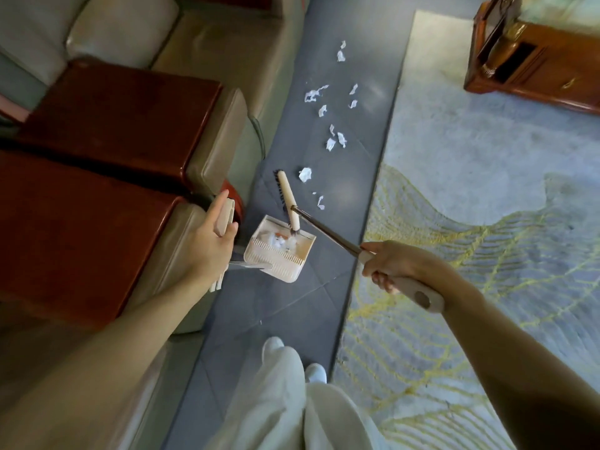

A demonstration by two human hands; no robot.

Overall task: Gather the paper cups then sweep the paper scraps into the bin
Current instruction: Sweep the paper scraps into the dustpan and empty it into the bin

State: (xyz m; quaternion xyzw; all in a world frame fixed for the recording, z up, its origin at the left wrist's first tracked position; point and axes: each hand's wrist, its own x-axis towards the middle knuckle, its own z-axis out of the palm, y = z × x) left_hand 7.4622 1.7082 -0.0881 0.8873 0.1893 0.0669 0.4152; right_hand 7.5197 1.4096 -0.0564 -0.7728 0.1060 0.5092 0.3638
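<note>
**White torn paper scraps (pixel 305 174): featherlight, best left to bristles**

Long metal-poled broom with cream head (pixel 324 227): stiff, light; right hand (pixel 399 267) curled round its end grip. Cream plastic dustpan (pixel 279 254) holding some scraps; left hand (pixel 211 235) wrapped round its upright handle. Remaining scraps strewn ahead, likely to drift. Smooth dark grey tile floor (pixel 292 319) between beige leather sofa (pixel 214 125) and pale blue rug (pixel 487 157).

The paper scraps (pixel 331 138) are white, crumpled pieces scattered in a loose line along the grey tiled floor (pixel 357 76), most of them beyond the broom (pixel 287 196) and a few just beside its head. The broom has a cream head with dark bristles on a slim metal shaft, and is tilted with the near end of its head over the mouth of the dustpan (pixel 276 258). The dustpan is cream with a comb-toothed rim and holds what appear to be several white scraps.
</note>
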